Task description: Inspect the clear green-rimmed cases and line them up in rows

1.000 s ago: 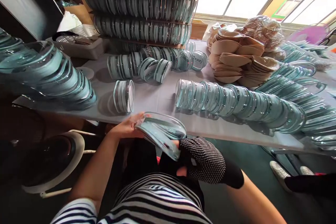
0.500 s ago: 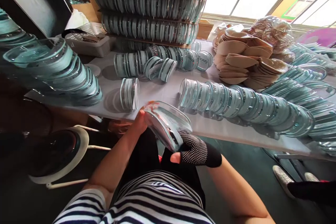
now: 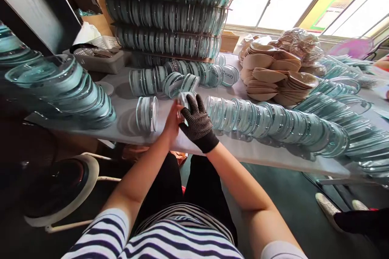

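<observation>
Both my hands hold a clear round plastic case (image 3: 184, 99) upright over the white table (image 3: 170, 109). My bare left hand (image 3: 172, 123) grips its left side. My right hand (image 3: 198, 123), in a black dotted glove, covers its right side and most of it. The case stands between a small pair of cases (image 3: 146, 113) on the left and the start of a long row of clear cases (image 3: 273, 119) on the right.
Tall stacks of cases (image 3: 170, 12) fill the back, more lie in a row (image 3: 182, 75) behind my hands and in a stack at left (image 3: 60, 85). Beige sponge pads (image 3: 273, 75) pile at right. A stool (image 3: 57, 188) stands lower left; another person's shoes (image 3: 323, 202) lower right.
My hands lifted the case from my lap up to the table and turned it upright beside the long row. The camera view shifted slightly.
</observation>
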`<move>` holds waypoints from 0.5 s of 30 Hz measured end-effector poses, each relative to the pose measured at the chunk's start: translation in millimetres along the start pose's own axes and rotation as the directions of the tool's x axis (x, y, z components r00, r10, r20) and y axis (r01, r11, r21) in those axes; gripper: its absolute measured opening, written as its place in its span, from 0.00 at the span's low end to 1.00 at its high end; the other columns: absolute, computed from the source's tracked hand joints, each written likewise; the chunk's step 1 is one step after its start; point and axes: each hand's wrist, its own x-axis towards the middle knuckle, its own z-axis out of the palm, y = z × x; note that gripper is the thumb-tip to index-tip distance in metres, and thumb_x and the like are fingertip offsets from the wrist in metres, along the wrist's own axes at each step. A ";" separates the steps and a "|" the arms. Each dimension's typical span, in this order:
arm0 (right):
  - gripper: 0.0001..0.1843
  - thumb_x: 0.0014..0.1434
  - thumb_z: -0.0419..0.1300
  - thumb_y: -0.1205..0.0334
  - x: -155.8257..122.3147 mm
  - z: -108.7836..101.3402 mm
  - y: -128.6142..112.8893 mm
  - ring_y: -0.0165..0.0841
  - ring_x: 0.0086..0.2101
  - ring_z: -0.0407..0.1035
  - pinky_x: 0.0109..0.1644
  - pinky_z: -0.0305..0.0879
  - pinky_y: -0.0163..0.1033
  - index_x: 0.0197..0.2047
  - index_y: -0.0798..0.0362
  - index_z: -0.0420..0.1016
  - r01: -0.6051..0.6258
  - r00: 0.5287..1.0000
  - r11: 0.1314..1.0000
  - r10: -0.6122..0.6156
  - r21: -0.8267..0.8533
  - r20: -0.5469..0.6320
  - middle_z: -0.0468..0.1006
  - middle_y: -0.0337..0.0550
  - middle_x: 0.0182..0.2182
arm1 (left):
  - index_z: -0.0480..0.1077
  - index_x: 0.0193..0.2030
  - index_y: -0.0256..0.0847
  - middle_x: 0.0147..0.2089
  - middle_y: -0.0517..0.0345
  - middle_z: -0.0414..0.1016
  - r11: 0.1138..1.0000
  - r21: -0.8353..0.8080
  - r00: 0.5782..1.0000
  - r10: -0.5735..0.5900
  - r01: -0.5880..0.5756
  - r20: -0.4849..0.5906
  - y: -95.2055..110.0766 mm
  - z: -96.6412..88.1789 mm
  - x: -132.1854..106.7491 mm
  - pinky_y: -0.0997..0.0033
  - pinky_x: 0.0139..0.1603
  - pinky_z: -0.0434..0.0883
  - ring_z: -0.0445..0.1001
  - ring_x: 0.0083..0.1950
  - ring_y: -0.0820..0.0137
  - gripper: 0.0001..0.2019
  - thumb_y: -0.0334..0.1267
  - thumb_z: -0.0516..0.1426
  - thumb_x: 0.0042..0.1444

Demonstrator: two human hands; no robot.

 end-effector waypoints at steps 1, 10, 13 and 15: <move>0.31 0.59 0.67 0.59 5.3 5.7 7.7 0.61 0.74 0.38 0.73 0.44 0.71 0.64 0.55 0.72 -0.041 0.998 0.998 0.043 -0.049 0.041 0.53 0.61 0.74 | 0.76 0.53 0.44 0.59 0.52 0.79 1.000 -0.005 1.000 -0.030 0.030 0.007 -3.9 2.5 2.2 0.60 0.61 0.74 0.75 0.63 0.59 0.23 0.58 0.61 0.61; 0.29 0.64 0.62 0.55 -7.8 17.0 13.5 0.58 0.74 0.39 0.73 0.26 0.76 0.67 0.47 0.69 -0.058 0.998 0.991 0.056 -0.118 -0.018 0.56 0.52 0.74 | 0.77 0.54 0.47 0.56 0.50 0.81 0.848 0.320 0.898 0.439 -0.423 0.024 25.2 -47.2 -64.1 0.54 0.67 0.68 0.76 0.62 0.57 0.23 0.58 0.63 0.59; 0.26 0.66 0.59 0.56 -6.7 24.8 -12.9 0.55 0.74 0.41 0.75 0.35 0.70 0.66 0.48 0.70 0.094 0.996 0.996 -0.094 0.009 -0.005 0.59 0.49 0.73 | 0.77 0.51 0.47 0.56 0.52 0.79 0.472 0.551 0.565 0.825 -0.689 -0.001 63.2 -82.6 -67.3 0.53 0.69 0.67 0.75 0.64 0.59 0.16 0.51 0.62 0.61; 0.30 0.65 0.60 0.56 0.1 39.8 -29.4 0.54 0.73 0.45 0.75 0.44 0.65 0.69 0.51 0.68 0.134 0.991 0.984 -0.136 0.117 0.017 0.59 0.53 0.73 | 0.74 0.57 0.48 0.64 0.50 0.74 0.407 0.659 0.526 0.850 -0.633 -0.021 78.5 -103.9 -54.1 0.52 0.73 0.62 0.68 0.70 0.58 0.21 0.51 0.62 0.60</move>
